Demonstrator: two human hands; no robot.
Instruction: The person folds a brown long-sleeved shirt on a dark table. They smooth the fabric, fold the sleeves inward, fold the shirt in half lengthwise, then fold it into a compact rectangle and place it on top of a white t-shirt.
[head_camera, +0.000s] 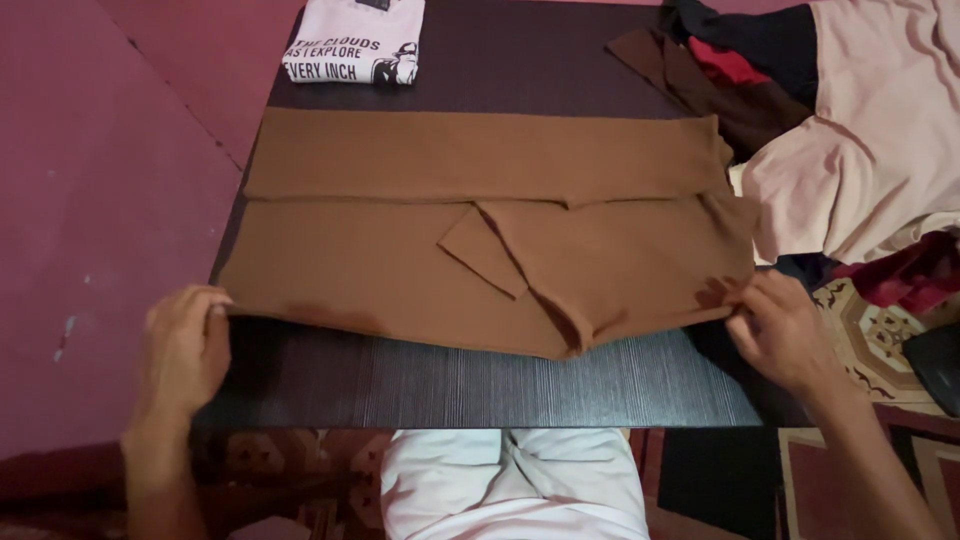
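the brown shirt lies spread flat across the dark table, sleeves folded in, and the left hand and right hand each pinch a near corner of it – a grip that keeps the near edge taut.

dim warm indoor light | soft shadows under cloth edge | slight blur | mild wide-angle stretch at edges

Brown garment, sleeves folded in, flat across dark table.
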